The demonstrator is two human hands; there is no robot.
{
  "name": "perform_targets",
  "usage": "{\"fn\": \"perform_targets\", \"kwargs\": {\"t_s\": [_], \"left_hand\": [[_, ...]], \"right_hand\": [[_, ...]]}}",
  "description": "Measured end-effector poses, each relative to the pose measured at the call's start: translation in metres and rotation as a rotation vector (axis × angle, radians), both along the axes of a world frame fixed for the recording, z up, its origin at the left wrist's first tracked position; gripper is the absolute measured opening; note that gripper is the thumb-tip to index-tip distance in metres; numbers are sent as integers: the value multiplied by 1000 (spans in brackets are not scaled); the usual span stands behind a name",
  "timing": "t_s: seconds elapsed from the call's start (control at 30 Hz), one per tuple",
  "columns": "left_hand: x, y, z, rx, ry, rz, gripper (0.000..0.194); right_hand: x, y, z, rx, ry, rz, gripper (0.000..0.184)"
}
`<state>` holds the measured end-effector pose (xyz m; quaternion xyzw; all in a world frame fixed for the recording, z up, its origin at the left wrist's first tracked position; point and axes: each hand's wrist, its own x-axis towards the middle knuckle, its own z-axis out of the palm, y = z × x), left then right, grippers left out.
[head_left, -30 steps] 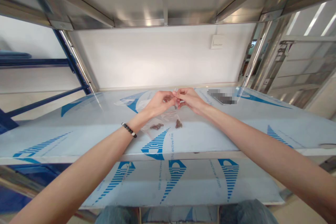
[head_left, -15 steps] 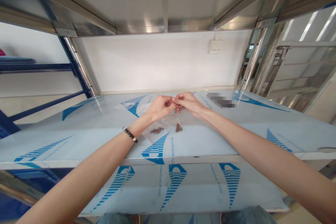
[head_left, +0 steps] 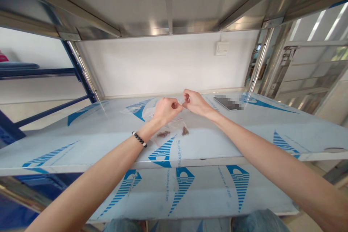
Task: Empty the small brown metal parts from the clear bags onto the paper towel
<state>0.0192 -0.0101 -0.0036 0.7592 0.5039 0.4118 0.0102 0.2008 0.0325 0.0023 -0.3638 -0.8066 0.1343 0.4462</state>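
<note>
My left hand (head_left: 168, 109) is closed in a pinch above the film-covered shelf (head_left: 103, 141). Close beside it, my right hand (head_left: 193, 102) also pinches, fingertips almost meeting those of the left. Between them shows a faint, see-through small plastic bag (head_left: 180, 99), its outline hard to make out. Below the hands lie a clear bag (head_left: 156, 140) with small reddish-brown pieces (head_left: 163, 134) and another clear bag (head_left: 178, 124) with similar brown pieces (head_left: 185, 131). What kind of pieces they are is too small to tell. More clear plastic lies left of my left hand, partly hidden.
A flat dark device (head_left: 227, 103), partly pixelated, lies right of my right hand. A metal upper shelf (head_left: 144, 3) hangs overhead. Shiny metal posts (head_left: 261, 59) stand at both sides, and a blue rack (head_left: 40, 73) is at left. A wall switch (head_left: 222, 48) is behind.
My right hand has moved slightly up and away from the left, and its fingers have shifted. A see-through patch now shows between the hands. The view has shifted slightly.
</note>
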Motion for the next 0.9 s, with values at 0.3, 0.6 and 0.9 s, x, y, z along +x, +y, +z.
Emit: {"fn": "perform_targets", "kwargs": {"t_s": [0.3,0.6,0.9], "left_hand": [[-2,3,-4,-1,-50,-36,32],[-12,18,-7,-333,-706,-324,27],[-21,27,-11,-649,-926,-530,12]], "right_hand": [[1,-2,1,-184,110,5,14],[0,-2,2,-396,589,270,10],[4,1,0,-503,575,170,26]]}}
